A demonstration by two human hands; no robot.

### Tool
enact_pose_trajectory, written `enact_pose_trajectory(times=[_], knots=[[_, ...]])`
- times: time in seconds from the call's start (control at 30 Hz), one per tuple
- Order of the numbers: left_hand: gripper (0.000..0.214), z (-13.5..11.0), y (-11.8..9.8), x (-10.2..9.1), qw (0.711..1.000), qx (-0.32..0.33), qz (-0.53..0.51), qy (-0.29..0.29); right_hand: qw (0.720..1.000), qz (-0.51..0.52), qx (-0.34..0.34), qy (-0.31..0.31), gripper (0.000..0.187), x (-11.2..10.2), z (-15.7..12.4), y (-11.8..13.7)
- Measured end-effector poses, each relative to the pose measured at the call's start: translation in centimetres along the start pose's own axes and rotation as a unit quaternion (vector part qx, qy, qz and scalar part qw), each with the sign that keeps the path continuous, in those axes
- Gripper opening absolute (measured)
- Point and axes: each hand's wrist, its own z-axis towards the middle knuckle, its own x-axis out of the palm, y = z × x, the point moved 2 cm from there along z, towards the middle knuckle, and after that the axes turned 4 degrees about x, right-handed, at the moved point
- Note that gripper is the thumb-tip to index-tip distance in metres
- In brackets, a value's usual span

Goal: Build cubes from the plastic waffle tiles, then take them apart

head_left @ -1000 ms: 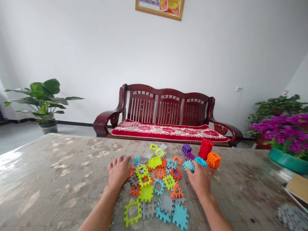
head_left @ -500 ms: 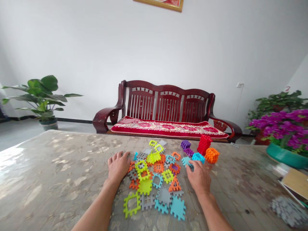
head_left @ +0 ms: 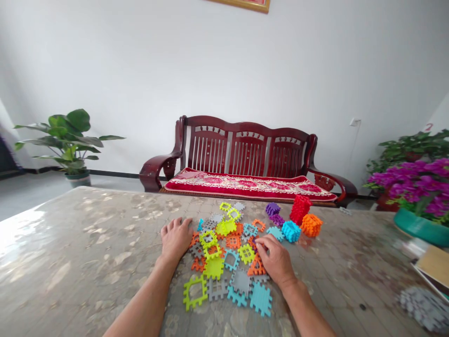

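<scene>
A spread of flat interlocking plastic building pieces lies in the middle of the table, among them a lime-green panel (head_left: 213, 268), a grey panel (head_left: 241, 281) and a blue panel (head_left: 260, 298). My left hand (head_left: 176, 239) rests palm down at the left side of the spread, fingers stretched out, holding nothing. At the right side, my right hand (head_left: 275, 260) has its fingers curled in a pinch at a purple piece (head_left: 253, 243), which lies with an orange frame and is mostly covered by the fingers. An orange triangular piece (head_left: 257, 266) is just under that hand.
Beyond the right hand stand sorted stacks: blue (head_left: 291, 231), orange (head_left: 311, 225), red (head_left: 300, 209) and purple (head_left: 272, 208). A grey stack (head_left: 424, 306) lies at the right edge, near a flower pot (head_left: 419, 228). A wooden bench (head_left: 247, 147) stands behind the table.
My right hand has moved left and nearer to me, from the light-blue pieces to the purple piece. The blue stack is now uncovered. My left hand stays in place on the table.
</scene>
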Motion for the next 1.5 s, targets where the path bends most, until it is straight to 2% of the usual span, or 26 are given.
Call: enact_pose_trajectory(times=[0.27, 0.53, 0.87, 1.13, 1.27, 1.5], knots=[[0.044, 0.1, 0.1, 0.4, 1.000, 0.002, -0.001, -0.006, 0.998, 0.033, 0.044, -0.039, 0.029, 0.2, 0.5, -1.2], [0.043, 0.0, 0.0, 0.4, 1.000, -0.003, -0.003, -0.014, 0.994, 0.076, 0.050, -0.060, 0.031, 0.7, 0.7, -2.6], [0.043, -0.2, -0.1, 0.1, 1.000, -0.006, -0.008, -0.012, 0.994, 0.071, 0.048, -0.069, 0.029, 0.9, 0.8, -2.8], [0.044, -0.1, 0.1, 0.4, 1.000, -0.001, -0.009, -0.008, 0.996, 0.043, 0.041, -0.067, 0.029, 0.5, 0.5, -1.3], [0.044, -0.1, 0.1, 0.2, 1.000, 0.004, -0.010, -0.007, 0.999, 0.017, 0.006, -0.038, 0.026, 0.5, 0.3, -0.3], [0.043, 0.0, 0.2, 0.3, 1.000, 0.005, -0.006, -0.006, 0.996, 0.084, -0.036, -0.004, 0.014, -1.0, -1.1, 2.7]])
